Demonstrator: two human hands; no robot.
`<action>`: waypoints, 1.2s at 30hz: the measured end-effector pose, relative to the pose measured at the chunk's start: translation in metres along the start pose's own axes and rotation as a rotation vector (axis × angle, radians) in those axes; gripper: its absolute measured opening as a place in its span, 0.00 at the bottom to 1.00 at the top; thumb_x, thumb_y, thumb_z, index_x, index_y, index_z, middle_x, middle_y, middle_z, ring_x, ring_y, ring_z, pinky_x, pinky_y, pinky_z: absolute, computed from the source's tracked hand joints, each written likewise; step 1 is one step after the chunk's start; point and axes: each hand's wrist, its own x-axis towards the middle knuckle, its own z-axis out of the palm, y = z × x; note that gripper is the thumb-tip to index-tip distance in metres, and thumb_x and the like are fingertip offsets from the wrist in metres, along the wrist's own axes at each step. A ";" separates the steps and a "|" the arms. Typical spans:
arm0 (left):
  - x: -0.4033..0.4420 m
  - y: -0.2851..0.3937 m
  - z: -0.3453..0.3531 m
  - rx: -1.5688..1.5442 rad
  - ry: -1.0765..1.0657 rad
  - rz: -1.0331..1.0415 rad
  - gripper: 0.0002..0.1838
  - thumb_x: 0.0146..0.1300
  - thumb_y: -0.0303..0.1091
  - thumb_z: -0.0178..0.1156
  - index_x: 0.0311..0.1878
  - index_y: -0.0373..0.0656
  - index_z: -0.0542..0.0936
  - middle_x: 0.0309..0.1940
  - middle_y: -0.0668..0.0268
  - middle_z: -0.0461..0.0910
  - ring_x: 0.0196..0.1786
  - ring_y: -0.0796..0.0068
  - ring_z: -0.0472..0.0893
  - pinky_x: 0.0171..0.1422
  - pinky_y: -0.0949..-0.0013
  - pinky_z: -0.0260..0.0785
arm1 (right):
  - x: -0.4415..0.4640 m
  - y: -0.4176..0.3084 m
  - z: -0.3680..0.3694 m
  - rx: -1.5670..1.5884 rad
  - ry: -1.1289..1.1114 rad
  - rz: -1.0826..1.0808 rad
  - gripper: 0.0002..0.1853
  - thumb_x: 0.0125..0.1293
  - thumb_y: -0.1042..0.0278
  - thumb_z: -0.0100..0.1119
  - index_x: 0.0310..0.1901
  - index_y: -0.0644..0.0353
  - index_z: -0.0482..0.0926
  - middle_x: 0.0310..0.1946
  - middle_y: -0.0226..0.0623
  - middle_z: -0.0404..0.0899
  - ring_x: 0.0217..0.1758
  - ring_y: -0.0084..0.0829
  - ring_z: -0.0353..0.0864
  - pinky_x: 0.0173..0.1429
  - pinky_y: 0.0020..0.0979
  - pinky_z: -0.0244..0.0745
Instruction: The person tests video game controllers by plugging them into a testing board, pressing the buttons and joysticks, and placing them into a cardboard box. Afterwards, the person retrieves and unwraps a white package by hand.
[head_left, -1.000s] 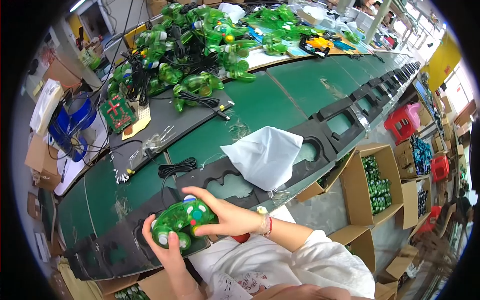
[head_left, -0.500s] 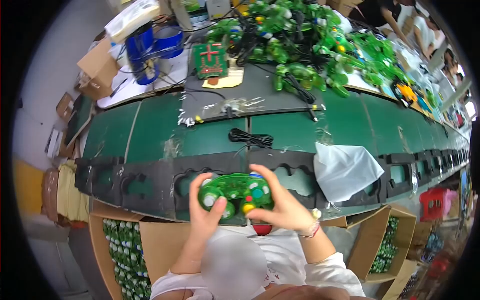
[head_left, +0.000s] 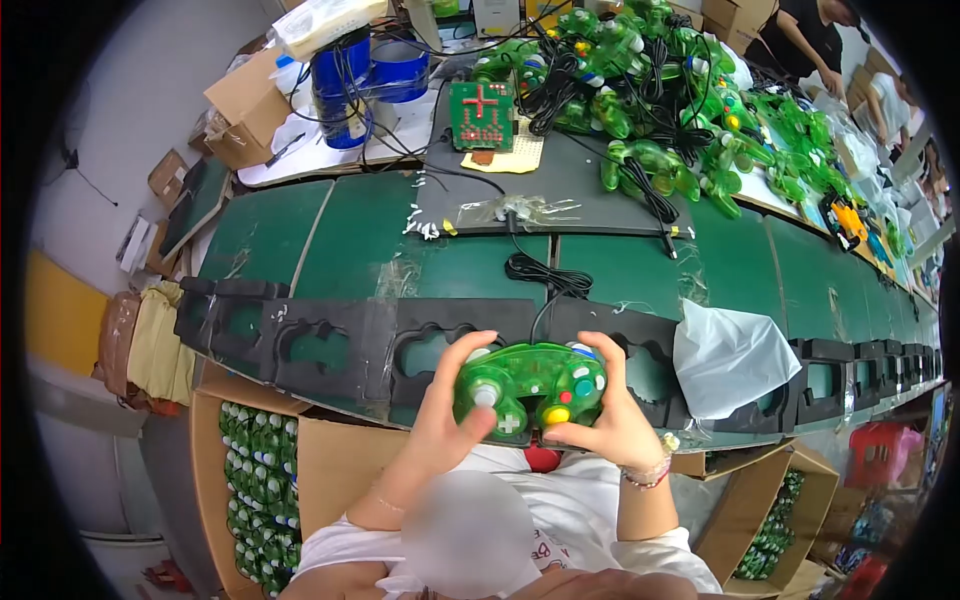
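A translucent green game controller (head_left: 535,368) is held level between my two hands, its buttons facing up. My left hand (head_left: 447,415) wraps its left grip, with the thumb at the white stick and the fingers behind the top edge. Around the right grip closes my right hand (head_left: 606,420), the thumb by the yellow button and the index finger near the blue shoulder button. The controller's black cable (head_left: 548,272) lies bundled on the green bench just beyond and appears plugged in at the taped connector (head_left: 513,213).
Black foam holders (head_left: 330,345) line the bench's front edge, with a white plastic bag (head_left: 735,360) on them at right. A green circuit board (head_left: 482,117) sits behind, near piled green controllers (head_left: 650,170). Cardboard boxes (head_left: 355,470) of controllers flank me. Co-workers (head_left: 800,40) are at far right.
The view has shifted, so the bench appears further right. The controller is now tilted flatter toward me, and my left thumb has moved onto the white stick. Both hands keep hold.
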 end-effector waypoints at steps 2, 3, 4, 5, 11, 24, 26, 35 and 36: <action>-0.003 0.002 0.001 -0.053 0.034 -0.207 0.32 0.63 0.42 0.56 0.66 0.39 0.58 0.46 0.62 0.71 0.44 0.77 0.72 0.55 0.73 0.63 | 0.000 0.000 -0.002 -0.108 0.008 -0.045 0.51 0.45 0.66 0.75 0.66 0.61 0.48 0.58 0.48 0.60 0.59 0.37 0.66 0.63 0.34 0.62; -0.002 0.002 0.006 -0.091 0.080 -0.253 0.31 0.63 0.41 0.56 0.66 0.39 0.58 0.47 0.62 0.71 0.44 0.77 0.72 0.55 0.73 0.63 | -0.001 -0.003 0.000 -0.139 0.029 -0.047 0.51 0.46 0.66 0.74 0.66 0.61 0.47 0.58 0.48 0.60 0.59 0.37 0.67 0.62 0.34 0.63; -0.001 -0.005 0.008 0.057 0.093 -0.149 0.30 0.64 0.39 0.54 0.66 0.39 0.58 0.47 0.63 0.71 0.42 0.78 0.72 0.53 0.74 0.63 | -0.001 -0.007 0.001 -0.171 0.050 -0.051 0.50 0.46 0.66 0.74 0.66 0.61 0.47 0.59 0.48 0.60 0.58 0.37 0.67 0.62 0.34 0.63; 0.000 -0.012 0.010 0.210 0.121 -0.048 0.30 0.65 0.37 0.53 0.67 0.39 0.57 0.46 0.63 0.72 0.41 0.78 0.72 0.52 0.74 0.64 | -0.002 -0.011 0.003 -0.115 0.051 -0.015 0.51 0.47 0.66 0.74 0.66 0.61 0.46 0.58 0.48 0.61 0.57 0.38 0.69 0.61 0.35 0.64; 0.007 -0.009 0.013 -0.114 0.138 -0.280 0.24 0.64 0.32 0.51 0.63 0.38 0.64 0.43 0.65 0.73 0.42 0.81 0.71 0.50 0.77 0.64 | -0.003 -0.006 0.007 -0.193 0.073 -0.092 0.54 0.44 0.65 0.76 0.67 0.61 0.45 0.55 0.49 0.66 0.55 0.39 0.72 0.60 0.37 0.66; 0.014 -0.009 0.008 -0.009 -0.051 -0.159 0.27 0.63 0.35 0.51 0.65 0.38 0.61 0.36 0.66 0.74 0.38 0.79 0.71 0.49 0.75 0.64 | -0.011 0.009 0.003 -0.111 0.200 -0.088 0.55 0.41 0.64 0.77 0.67 0.59 0.47 0.55 0.51 0.67 0.53 0.43 0.75 0.56 0.37 0.70; 0.013 -0.018 0.011 0.017 0.011 -0.197 0.32 0.61 0.35 0.55 0.67 0.41 0.58 0.39 0.65 0.74 0.41 0.78 0.72 0.51 0.73 0.64 | -0.010 0.005 0.008 -0.171 0.210 -0.102 0.55 0.41 0.65 0.77 0.67 0.59 0.47 0.54 0.49 0.68 0.53 0.41 0.75 0.56 0.37 0.71; 0.009 -0.009 0.010 -0.039 -0.140 -0.275 0.51 0.49 0.31 0.71 0.70 0.44 0.47 0.47 0.61 0.75 0.50 0.73 0.74 0.58 0.68 0.65 | -0.010 0.004 0.003 -0.070 0.230 -0.011 0.54 0.42 0.70 0.75 0.67 0.57 0.46 0.51 0.49 0.70 0.50 0.41 0.76 0.55 0.36 0.72; 0.009 -0.008 0.009 -0.048 -0.147 -0.276 0.50 0.49 0.31 0.71 0.70 0.44 0.48 0.48 0.60 0.75 0.50 0.73 0.74 0.58 0.68 0.65 | -0.010 0.004 0.002 -0.067 0.220 -0.008 0.54 0.42 0.70 0.75 0.67 0.57 0.46 0.51 0.49 0.70 0.50 0.41 0.77 0.55 0.36 0.72</action>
